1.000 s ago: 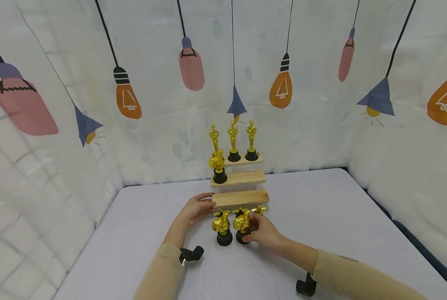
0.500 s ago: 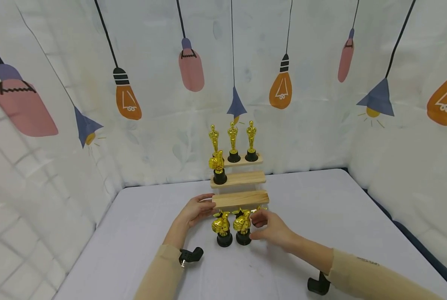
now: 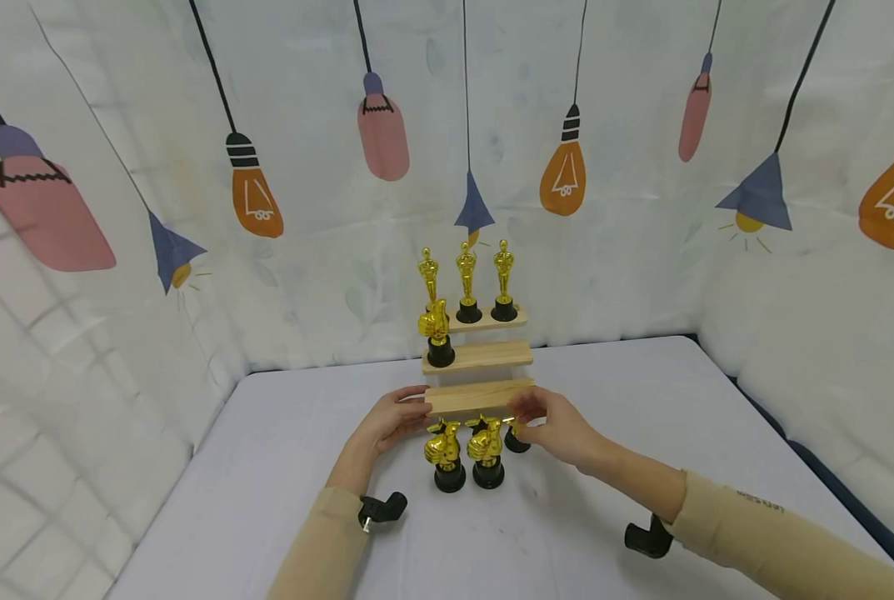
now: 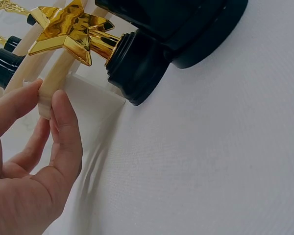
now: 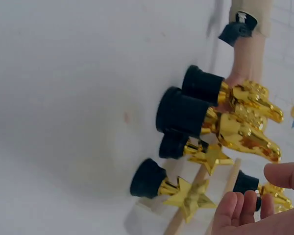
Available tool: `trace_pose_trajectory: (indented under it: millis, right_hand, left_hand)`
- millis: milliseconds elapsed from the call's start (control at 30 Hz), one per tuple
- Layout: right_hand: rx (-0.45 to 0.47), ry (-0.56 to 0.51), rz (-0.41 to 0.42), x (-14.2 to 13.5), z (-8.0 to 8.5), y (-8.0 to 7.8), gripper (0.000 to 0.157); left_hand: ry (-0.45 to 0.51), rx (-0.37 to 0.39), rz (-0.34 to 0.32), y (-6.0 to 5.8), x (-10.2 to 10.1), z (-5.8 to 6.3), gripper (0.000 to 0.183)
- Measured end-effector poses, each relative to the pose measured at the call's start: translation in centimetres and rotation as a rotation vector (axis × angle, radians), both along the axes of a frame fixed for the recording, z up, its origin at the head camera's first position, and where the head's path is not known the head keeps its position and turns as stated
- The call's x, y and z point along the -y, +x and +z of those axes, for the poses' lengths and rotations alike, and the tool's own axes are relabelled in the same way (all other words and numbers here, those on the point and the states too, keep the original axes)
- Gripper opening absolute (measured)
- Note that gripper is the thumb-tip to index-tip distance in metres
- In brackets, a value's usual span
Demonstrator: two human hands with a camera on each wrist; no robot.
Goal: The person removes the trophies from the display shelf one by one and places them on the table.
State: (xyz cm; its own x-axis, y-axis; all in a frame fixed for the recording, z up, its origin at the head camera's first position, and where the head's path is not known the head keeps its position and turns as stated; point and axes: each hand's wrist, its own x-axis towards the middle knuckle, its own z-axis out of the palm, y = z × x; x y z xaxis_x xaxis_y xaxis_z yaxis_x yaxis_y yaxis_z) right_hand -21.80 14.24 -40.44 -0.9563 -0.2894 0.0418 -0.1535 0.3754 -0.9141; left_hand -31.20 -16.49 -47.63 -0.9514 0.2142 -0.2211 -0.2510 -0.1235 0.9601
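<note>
My left hand point(image 3: 387, 421) pinches the left end of the lowest wooden shelf point(image 4: 53, 90) between thumb and finger. My right hand point(image 3: 555, 425) is by that shelf's right end, above a star trophy point(image 3: 517, 442). In the right wrist view its thumb and fingers are apart, with nothing between them. Two gold thumbs-up trophies, a left one point(image 3: 442, 452) and a right one point(image 3: 486, 446), stand upright on the table in front. Behind them stand more star trophies point(image 5: 211, 157), partly hidden. Another thumbs-up trophy point(image 3: 437, 329) stands at the left of the middle shelf point(image 3: 487, 357).
Three gold figure trophies point(image 3: 466, 279) stand on the top shelf point(image 3: 491, 325), the left one partly covered. A white cloth covers the table point(image 3: 641, 433). Behind it hangs a curtain point(image 3: 619, 267) printed with lamps and bulbs.
My right hand has come off the right front thumbs-up trophy and moved up and to the right, towards the lowest shelf's right end. My left hand has stayed put.
</note>
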Motion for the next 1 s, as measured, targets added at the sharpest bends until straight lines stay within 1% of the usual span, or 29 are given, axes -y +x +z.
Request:
trace_pose_trajectory:
  millis: [200,400,500,633,733,933,1000]
  right_hand:
    - [-0.024,-0.021,-0.002,0.1,1.7,-1.6,0.035]
    - [-0.04,-0.055,0.025,0.5,3.2,-3.3,0.033]
    - [-0.055,-0.049,0.052,0.6,3.8,-4.1,0.033]
    - [-0.08,-0.046,0.09,0.9,4.3,-5.3,0.032]
    - [-0.092,-0.054,0.103,1.2,4.7,-6.1,0.033]
    - [-0.076,-0.109,0.128,2.8,4.5,-7.5,0.037]
    - [-0.071,-0.114,0.122,3.3,4.4,-8.0,0.037]
  left_hand:
    - [-0.009,-0.002,0.006,0.0,-0.1,0.1,0.058]
    - [-0.012,-0.014,-0.004,-0.1,0.1,-0.1,0.059]
    - [-0.01,-0.014,-0.008,-0.1,0.1,-0.3,0.059]
    - [-0.011,-0.008,-0.006,-0.1,0.0,-0.4,0.059]
    - [-0.01,-0.005,-0.003,-0.1,-0.1,-0.2,0.06]
    - [-0.006,-0.006,-0.007,-0.1,0.1,-0.4,0.059]
    - [-0.009,-0.007,-0.013,-0.2,0.1,-0.5,0.059]
